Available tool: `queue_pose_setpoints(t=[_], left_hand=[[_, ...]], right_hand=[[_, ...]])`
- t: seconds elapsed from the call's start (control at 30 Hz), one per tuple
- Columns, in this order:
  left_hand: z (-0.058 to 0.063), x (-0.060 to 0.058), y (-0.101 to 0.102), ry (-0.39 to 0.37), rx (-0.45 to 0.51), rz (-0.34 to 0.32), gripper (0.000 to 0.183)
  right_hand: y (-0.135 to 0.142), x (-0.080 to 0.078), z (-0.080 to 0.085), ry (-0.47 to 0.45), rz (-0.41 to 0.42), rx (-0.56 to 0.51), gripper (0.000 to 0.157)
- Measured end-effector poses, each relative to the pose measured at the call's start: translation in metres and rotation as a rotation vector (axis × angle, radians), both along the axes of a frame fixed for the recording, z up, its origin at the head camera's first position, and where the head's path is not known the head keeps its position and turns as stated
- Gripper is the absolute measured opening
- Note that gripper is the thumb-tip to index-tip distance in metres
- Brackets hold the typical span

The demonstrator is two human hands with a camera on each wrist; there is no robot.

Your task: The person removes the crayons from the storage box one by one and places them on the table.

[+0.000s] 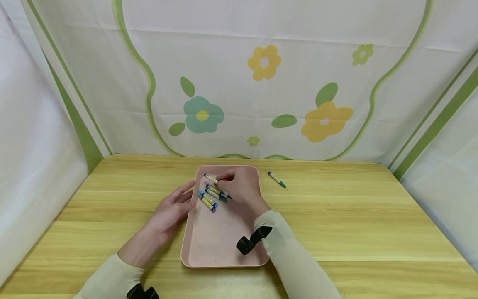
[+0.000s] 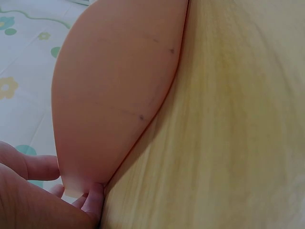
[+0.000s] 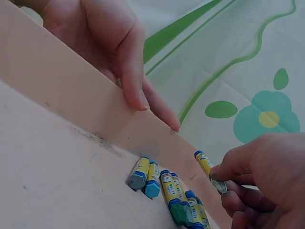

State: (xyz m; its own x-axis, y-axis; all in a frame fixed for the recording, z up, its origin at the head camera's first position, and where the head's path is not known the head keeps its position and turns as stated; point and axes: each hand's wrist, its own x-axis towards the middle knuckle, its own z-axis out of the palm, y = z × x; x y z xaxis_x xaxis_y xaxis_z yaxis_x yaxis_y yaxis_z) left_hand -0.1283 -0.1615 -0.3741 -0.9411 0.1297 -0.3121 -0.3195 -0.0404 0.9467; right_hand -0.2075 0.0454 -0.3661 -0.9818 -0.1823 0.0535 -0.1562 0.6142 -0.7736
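Over the far part of a pink tray (image 1: pixel 216 253), my right hand (image 1: pixel 240 185) pinches a crayon (image 3: pixel 204 162) with a yellow-and-blue wrapper between thumb and fingers. Below it several more crayons (image 1: pixel 207 199) lie side by side on the tray floor, near the left wall; green, light blue and grey ends show in the right wrist view. My left hand (image 1: pixel 169 214) holds the tray's left rim, its thumb (image 3: pixel 136 90) over the edge and its fingers (image 2: pixel 95 200) against the outer wall. The right hand hides part of the crayon group in the head view.
A lone green crayon (image 1: pixel 276 179) lies on the wooden table (image 1: pixel 354 216), right of the tray's far end. Behind the table hangs a white cloth (image 1: pixel 231 83) with flower prints, and cloth walls stand at both sides.
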Motion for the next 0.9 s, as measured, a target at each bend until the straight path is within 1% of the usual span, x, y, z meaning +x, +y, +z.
queue_pose_setpoints(t=[0.07, 0.13, 0.33, 0.57, 0.7, 0.87, 0.9], left_hand=[[-0.0002, -0.0001, 0.0002, 0.001, 0.002, 0.001, 0.068], [-0.0006, -0.0002, 0.0003, 0.001, 0.005, 0.001, 0.068], [-0.0016, -0.0007, -0.0002, -0.001, 0.007, 0.001, 0.068], [-0.0017, -0.0022, -0.0011, -0.011, 0.005, 0.001, 0.068], [-0.001, -0.0018, -0.001, -0.015, 0.009, 0.001, 0.067], [-0.001, -0.0011, -0.0004, -0.013, 0.006, -0.001, 0.067], [-0.0013, -0.0015, -0.0004, -0.011, 0.006, -0.002, 0.067]], right_hand=[[0.0007, -0.0002, 0.0001, 0.04, -0.016, 0.036, 0.01], [0.0011, -0.0001, 0.0001, 0.055, -0.024, 0.038, 0.009], [0.0012, -0.0001, 0.0012, 0.057, -0.03, 0.015, 0.008], [0.0015, -0.0007, 0.0025, 0.074, -0.02, 0.025, 0.01], [0.0014, -0.0002, 0.0044, 0.034, -0.025, -0.006, 0.011], [0.0026, 0.0011, 0.008, -0.055, -0.038, -0.1, 0.011], [0.0032, 0.0014, 0.0086, -0.084, -0.037, -0.128, 0.011]])
